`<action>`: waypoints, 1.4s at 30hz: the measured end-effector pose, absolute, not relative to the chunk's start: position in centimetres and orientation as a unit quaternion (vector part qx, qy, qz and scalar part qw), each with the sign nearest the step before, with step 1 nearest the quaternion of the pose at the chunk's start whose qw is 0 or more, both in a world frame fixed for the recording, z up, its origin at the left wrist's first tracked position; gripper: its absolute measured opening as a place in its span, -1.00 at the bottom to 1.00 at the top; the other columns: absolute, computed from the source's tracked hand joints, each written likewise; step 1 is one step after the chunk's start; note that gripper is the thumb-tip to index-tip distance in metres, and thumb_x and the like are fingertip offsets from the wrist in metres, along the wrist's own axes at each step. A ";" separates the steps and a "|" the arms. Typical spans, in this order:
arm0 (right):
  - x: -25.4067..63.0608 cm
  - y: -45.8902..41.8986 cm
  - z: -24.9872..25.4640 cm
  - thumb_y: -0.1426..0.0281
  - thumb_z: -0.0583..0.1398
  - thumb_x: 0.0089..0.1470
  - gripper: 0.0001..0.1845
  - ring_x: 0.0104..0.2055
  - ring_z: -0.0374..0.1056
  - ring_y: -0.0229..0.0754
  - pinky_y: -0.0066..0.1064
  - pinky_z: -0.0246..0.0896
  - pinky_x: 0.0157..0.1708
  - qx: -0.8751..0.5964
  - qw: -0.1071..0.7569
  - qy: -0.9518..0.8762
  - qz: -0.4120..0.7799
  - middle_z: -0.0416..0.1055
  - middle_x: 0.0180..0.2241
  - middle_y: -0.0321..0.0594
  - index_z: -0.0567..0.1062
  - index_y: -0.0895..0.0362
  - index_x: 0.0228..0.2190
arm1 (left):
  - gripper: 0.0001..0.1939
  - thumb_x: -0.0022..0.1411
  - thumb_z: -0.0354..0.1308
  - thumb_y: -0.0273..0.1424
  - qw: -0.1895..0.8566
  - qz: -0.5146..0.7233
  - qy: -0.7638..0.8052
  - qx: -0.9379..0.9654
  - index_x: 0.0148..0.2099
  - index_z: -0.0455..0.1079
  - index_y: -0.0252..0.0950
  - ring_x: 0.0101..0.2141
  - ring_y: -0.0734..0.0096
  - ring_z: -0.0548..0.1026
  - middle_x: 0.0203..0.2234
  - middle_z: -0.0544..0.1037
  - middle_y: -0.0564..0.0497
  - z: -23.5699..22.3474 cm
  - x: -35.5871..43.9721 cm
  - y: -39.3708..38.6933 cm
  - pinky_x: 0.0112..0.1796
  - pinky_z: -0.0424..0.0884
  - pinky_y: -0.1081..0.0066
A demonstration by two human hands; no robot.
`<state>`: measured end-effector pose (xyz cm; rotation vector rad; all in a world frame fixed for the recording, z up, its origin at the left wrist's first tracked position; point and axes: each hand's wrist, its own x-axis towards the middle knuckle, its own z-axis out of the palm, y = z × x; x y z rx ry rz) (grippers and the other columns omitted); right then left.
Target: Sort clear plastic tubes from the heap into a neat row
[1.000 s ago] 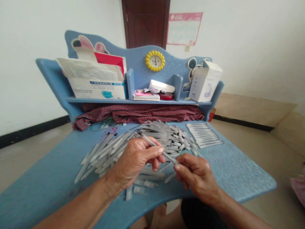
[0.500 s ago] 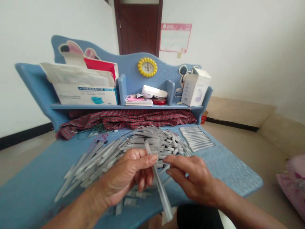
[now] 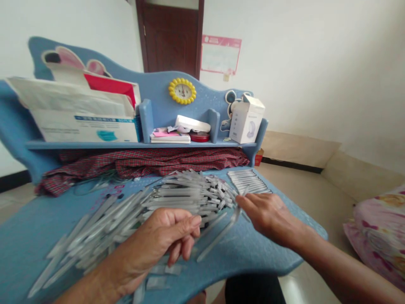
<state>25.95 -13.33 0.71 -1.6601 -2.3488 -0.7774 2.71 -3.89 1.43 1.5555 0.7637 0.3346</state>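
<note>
My right hand [image 3: 265, 213] is closed, thumb and fingers pinching a slim, translucent pen-like stick [image 3: 221, 236] that slants down toward the table's front edge. It is blurred, so its exact kind is unclear. Just beyond that hand lies a neat row of similar sticks [image 3: 247, 180], side by side. My left hand [image 3: 172, 236] hovers in front of the big pile, fingers curled and thumb against the index finger, with nothing visible in it. The pile of slim sticks in translucent sleeves [image 3: 177, 192] covers the table's middle; more sticks [image 3: 95, 232] spread loosely to the left.
The blue table [image 3: 268, 249] has a raised shelf holding a mask box [image 3: 91, 126], a stack of papers [image 3: 171, 138] and a white box [image 3: 247, 120]. Plaid cloth [image 3: 152, 160] is bunched beneath the shelf. Short clear pieces [image 3: 158, 282] lie near the front edge.
The stick that my left hand held is gone from it. My right hand has moved right, toward the neat row, and now pinches a stick. The view has shifted right.
</note>
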 end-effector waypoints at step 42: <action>22.9 -12.7 -1.1 0.64 -0.01 0.07 -0.75 -0.50 0.35 -0.24 -0.40 -0.17 -0.57 -0.568 -0.096 -0.816 -0.058 0.50 -0.45 -0.22 0.41 0.17 -0.35 | -0.74 0.13 0.07 -0.28 0.538 0.133 0.329 0.765 -0.46 0.38 -0.38 -0.67 0.62 0.23 -0.66 0.44 0.09 1.2 2.5 -3.9 -0.63 0.12 0.58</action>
